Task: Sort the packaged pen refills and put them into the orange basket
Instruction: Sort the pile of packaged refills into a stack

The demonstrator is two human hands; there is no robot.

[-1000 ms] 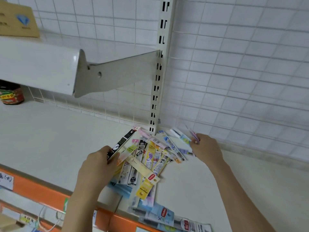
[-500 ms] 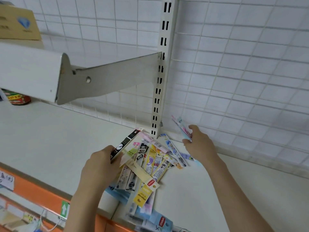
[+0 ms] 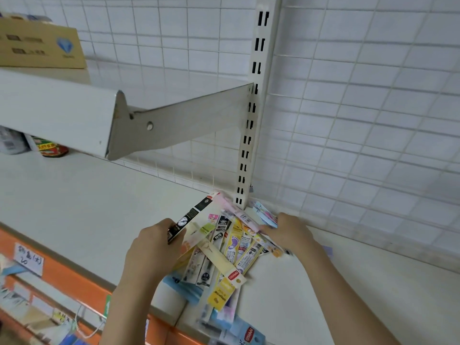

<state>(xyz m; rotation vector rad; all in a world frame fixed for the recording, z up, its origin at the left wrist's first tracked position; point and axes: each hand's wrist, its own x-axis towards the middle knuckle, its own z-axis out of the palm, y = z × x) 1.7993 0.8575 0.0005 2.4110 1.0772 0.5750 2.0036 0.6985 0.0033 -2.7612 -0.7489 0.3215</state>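
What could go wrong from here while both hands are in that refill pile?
1. The pile of refill packs runs to the shelf's front edge, where some packs overhang, so raking it could knock them off.
2. The left hand pinches the black pack by one end only; it might slip.
3. The right hand holds pastel packs beside the slotted upright, which could snag them.
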